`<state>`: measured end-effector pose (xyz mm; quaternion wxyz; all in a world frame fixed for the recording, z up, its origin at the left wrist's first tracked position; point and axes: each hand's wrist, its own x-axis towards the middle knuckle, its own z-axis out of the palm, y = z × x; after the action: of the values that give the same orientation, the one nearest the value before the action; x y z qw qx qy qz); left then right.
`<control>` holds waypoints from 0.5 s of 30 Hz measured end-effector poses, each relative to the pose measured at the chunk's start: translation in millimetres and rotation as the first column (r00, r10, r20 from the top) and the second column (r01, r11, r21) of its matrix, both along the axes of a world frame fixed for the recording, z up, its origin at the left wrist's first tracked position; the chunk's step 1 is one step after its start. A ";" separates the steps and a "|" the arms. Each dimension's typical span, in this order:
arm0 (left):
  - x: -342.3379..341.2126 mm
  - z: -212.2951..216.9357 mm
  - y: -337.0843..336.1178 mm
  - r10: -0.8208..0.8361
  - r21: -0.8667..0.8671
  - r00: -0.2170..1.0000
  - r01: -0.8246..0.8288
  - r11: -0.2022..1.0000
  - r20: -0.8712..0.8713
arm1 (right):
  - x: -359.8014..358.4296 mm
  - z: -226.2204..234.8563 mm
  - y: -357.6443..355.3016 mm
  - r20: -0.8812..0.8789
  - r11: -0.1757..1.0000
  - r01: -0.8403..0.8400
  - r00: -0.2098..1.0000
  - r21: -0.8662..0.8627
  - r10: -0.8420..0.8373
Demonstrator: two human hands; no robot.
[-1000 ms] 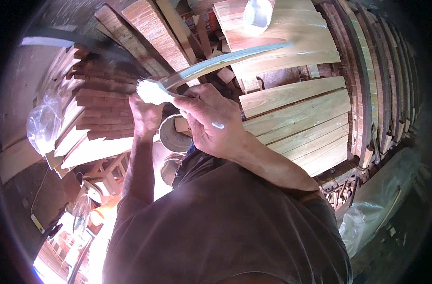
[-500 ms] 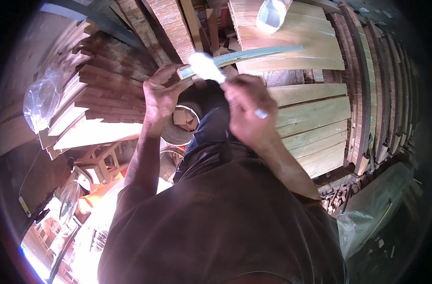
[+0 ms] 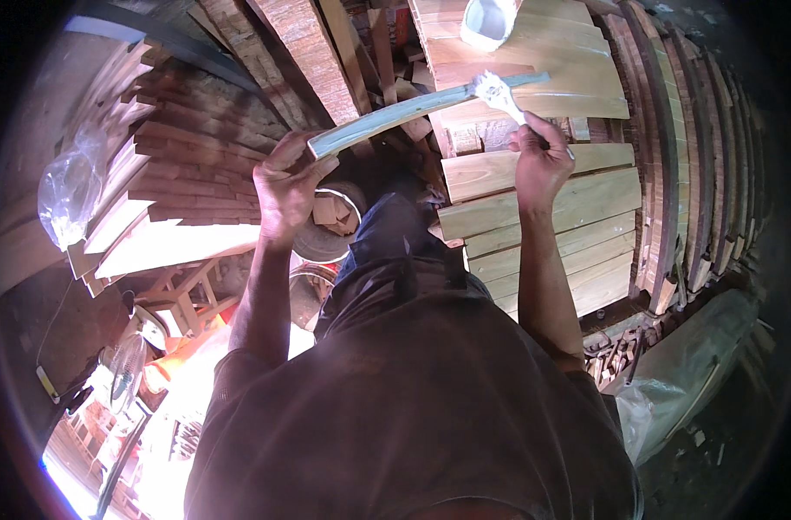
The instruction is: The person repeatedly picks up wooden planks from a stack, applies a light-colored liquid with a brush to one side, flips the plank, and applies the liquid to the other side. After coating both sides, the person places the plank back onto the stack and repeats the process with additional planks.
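Note:
My left hand (image 3: 285, 184) grips the near left end of a long wooden strip (image 3: 387, 114), thumb below and fingers above. A pale whitish-blue coating covers the strip's upper face. Its far right end reaches over the light boards. My right hand (image 3: 543, 165) pinches the handle of a brush (image 3: 497, 92) whose bristles are caked with white. Those bristles touch the strip close to its right end. Beyond the brush, an open white tub (image 3: 489, 22) with pale stuff on its inside stands on the light boards (image 3: 551, 61).
Stacked planks (image 3: 205, 173) rise at the left, and more boards (image 3: 543, 208) lie to the right. A bucket of wood offcuts (image 3: 335, 215) stands between my left forearm and my legs. Long timbers (image 3: 651, 165) line the right side, with plastic sheeting (image 3: 694, 373) below.
My right hand has swept the brush rightward along the strip, from beside my left hand to near the far end. My left hand has shifted slightly left and down, still gripping the strip.

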<state>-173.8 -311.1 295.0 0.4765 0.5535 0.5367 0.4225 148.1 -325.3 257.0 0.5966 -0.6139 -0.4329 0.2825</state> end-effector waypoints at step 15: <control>3.6 19.3 12.0 0.002 0.052 0.982 0.008 0.999 -0.190 | -79.0 61.0 4.5 -0.643 0.899 -0.424 0.721 -0.113 0.260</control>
<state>-170.2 -299.1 314.2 0.4090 0.6042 0.5679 0.3810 69.1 -320.8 318.0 0.5580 -0.4676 -0.2827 0.6245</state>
